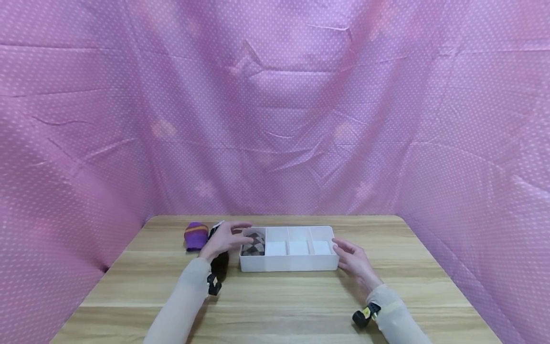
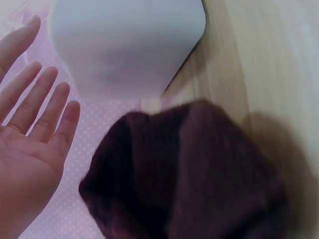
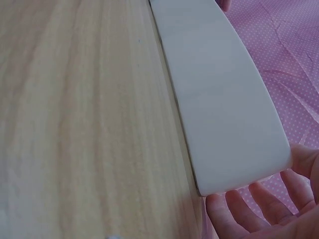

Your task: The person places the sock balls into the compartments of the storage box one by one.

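Observation:
A white box (image 1: pixel 289 263) with a row of compartments stands on the table. In its leftmost compartment lies a brown-and-beige checkered sock (image 1: pixel 257 244). My left hand (image 1: pixel 227 239) is over the box's left end, its fingers spread and holding nothing. The left wrist view shows that palm (image 2: pixel 30 149) beside the box's end wall. Under the left wrist lies a dark brown knitted sock (image 2: pixel 194 174), partly hidden in the head view. My right hand (image 1: pixel 353 260) is at the box's right end, relaxed fingertips (image 3: pixel 218 203) against the end wall.
To the left of the box lies a purple sock with orange stripes (image 1: pixel 196 236). Something black and white (image 1: pixel 215 228) shows behind the left hand. A pink dotted cloth (image 1: pixel 275 119) hangs around the wooden table (image 1: pixel 283 306).

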Motion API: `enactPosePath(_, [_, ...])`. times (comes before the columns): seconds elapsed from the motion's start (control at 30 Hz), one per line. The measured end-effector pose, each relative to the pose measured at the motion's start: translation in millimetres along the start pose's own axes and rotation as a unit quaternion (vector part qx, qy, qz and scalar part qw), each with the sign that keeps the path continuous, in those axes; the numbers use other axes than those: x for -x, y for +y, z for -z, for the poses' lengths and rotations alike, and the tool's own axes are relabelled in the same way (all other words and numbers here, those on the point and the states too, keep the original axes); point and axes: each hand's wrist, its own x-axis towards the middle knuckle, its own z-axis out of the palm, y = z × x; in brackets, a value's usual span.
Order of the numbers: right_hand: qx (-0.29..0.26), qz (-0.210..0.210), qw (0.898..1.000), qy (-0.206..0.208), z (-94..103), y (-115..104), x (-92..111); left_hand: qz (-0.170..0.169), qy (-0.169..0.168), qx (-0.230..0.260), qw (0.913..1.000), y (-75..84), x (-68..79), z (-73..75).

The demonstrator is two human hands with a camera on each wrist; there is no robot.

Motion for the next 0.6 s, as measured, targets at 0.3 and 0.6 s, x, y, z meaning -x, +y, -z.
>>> enactPosePath(0.3, [-0.001, 0.004, 1.0, -0.001, 1.5, 1, 1, -0.009, 0.023, 0.033, 0.9991, -9.9, 15.3, 7.8])
enactPosePath(0.6, [-0.008, 0.009, 1.0, -0.004, 0.3, 2, -3, -0.01, 0.047, 0.026, 0.9985, -12.7, 32.9, 15.2])
